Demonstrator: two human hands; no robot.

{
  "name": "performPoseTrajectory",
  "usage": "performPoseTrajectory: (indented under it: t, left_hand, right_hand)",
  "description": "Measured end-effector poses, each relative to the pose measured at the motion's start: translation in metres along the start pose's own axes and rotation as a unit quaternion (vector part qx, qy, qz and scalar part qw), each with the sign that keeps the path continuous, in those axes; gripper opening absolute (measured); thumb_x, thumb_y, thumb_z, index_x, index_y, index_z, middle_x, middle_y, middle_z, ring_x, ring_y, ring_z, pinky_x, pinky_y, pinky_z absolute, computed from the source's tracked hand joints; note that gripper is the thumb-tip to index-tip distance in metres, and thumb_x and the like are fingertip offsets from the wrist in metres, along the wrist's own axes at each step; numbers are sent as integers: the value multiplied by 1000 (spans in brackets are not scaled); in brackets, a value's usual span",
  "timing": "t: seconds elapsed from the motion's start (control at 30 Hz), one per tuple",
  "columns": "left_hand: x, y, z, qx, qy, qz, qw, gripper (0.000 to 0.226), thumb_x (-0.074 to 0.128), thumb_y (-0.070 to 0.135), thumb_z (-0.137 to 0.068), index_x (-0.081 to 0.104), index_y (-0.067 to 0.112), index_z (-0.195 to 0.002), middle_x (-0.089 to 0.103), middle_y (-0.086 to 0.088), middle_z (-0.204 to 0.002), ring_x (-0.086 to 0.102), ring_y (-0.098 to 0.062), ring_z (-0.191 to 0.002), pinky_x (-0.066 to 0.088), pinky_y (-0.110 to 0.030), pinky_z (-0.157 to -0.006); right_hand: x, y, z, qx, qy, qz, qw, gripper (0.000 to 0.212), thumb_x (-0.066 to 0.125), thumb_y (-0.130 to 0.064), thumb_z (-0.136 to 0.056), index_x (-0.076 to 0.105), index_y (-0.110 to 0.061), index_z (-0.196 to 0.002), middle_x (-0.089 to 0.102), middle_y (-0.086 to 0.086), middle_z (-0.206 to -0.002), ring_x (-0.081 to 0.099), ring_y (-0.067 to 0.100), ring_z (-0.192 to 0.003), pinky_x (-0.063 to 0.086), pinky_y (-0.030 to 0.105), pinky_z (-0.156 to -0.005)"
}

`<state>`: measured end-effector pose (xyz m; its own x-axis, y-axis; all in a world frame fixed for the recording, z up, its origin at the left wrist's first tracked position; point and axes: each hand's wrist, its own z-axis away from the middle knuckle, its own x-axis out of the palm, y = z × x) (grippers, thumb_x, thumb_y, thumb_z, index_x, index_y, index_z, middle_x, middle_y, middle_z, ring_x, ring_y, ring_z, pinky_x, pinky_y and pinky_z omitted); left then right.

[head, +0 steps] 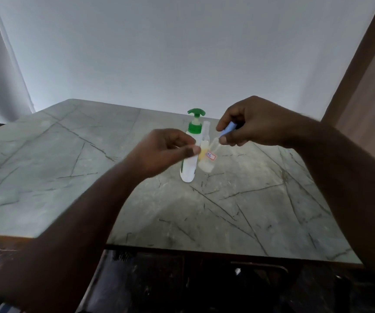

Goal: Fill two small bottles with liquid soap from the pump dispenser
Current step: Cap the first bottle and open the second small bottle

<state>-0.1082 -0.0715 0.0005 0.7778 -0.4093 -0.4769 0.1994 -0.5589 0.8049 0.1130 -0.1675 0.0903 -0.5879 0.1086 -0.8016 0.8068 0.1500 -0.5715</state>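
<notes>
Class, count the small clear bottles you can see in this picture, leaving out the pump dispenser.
2. One small bottle with a red-edged label is held tilted between the hands, in front of the pump dispenser. The other small bottle stands upright just right of the dispenser, partly hidden.

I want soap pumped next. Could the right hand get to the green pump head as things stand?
Probably not yet: the right hand grips a blue cap. The green pump head stands uncovered just beside it, so the path looks free once the cap is set down.

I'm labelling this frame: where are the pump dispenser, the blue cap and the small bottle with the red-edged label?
pump dispenser (188,168), head view, lower white body.
blue cap (228,128), head view, its side.
small bottle (207,164), head view, lower clear body.
</notes>
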Motion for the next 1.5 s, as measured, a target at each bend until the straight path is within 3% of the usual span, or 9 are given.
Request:
performPoseTrajectory:
  t: [0.07, 0.33, 0.47, 0.6, 0.8, 0.97, 1.17, 1.37, 1.5]
  left_hand:
    - [7, 4, 10, 7, -30, -79, 996, 56, 79, 57, -75, 70, 28, -122, 74, 14, -108, 68, 3, -96, 55, -21, -81]
    - [9, -6, 19, 18, 14, -148, 989, 40, 74, 49, -87, 69, 30, -122, 73, 8, -111, 65, -8, -104, 53, -30, -88]
    - [5, -8, 20, 19, -5, -162, 987, 32, 70, 50, -90, 70, 29, -115, 72, 7, -112, 66, -15, -104, 53, -35, -89]
    - [2, -5, 20, 14, -16, -164, 986, 17, 68, 49, -91, 66, 35, -102, 73, 6, -115, 65, -14, -102, 54, -39, -89]
    - [0, -6, 20, 8, -22, -161, 987, 32, 69, 48, -91, 69, 28, -117, 71, 4, -116, 66, -18, -106, 56, -45, -93]
    - [0, -4, 19, -3, -27, -160, 987, 32, 69, 42, -93, 70, 23, -119, 72, 0, -117, 66, -24, -106, 55, -46, -92]
    - [0, -3, 19, -8, -34, -160, 987, 38, 68, 40, -94, 67, 20, -126, 70, -1, -123, 64, -21, -111, 53, -44, -96]
    - [2, 0, 17, -10, -35, -161, 986, 39, 68, 39, -94, 67, 19, -128, 70, -3, -122, 64, -22, -109, 52, -41, -92]
    - [2, -2, 17, -9, -35, -159, 987, 36, 69, 41, -93, 69, 22, -124, 72, -4, -119, 66, -26, -109, 53, -45, -93]
  right_hand:
    - [11, -14, 1, -27, 7, 2, 1000, 26, 82, -14, -79, 73, -9, -102, 75, 5, -89, 73, 19, -78, 60, 28, -69]
    - [33, -30, -6, 56, -13, -6, 998, 32, 69, -37, -89, 70, -6, -97, 73, 13, -84, 70, 18, -65, 56, 24, -58]
    - [40, -30, -8, 29, -6, -8, 1000, 14, 77, -16, -85, 73, -5, -92, 73, 10, -75, 69, 16, -65, 54, 25, -59]
    - [34, -33, -7, -24, -5, 32, 999, 27, 79, 0, -76, 76, -11, -100, 71, -4, -96, 69, 12, -86, 58, 27, -74]
    - [39, -29, -8, 56, -30, 9, 998, 26, 72, -32, -88, 69, -13, -106, 74, 8, -87, 74, 19, -73, 60, 29, -65]
    - [34, -28, -5, -12, -29, 3, 1000, 28, 73, 5, -79, 73, -13, -100, 72, 1, -99, 71, 11, -82, 57, 25, -71]
    - [43, -20, -9, 41, -1, -6, 999, 25, 73, -31, -88, 69, -11, -102, 74, 8, -83, 73, 18, -69, 59, 28, -62]
    - [30, -16, -3, -26, 12, -13, 1000, 29, 77, 6, -73, 74, -15, -93, 73, 4, -100, 71, 21, -88, 61, 36, -77]
    - [38, -15, -5, 48, -18, -58, 997, 29, 76, -27, -85, 66, -15, -109, 73, 6, -98, 74, 21, -80, 62, 34, -69]
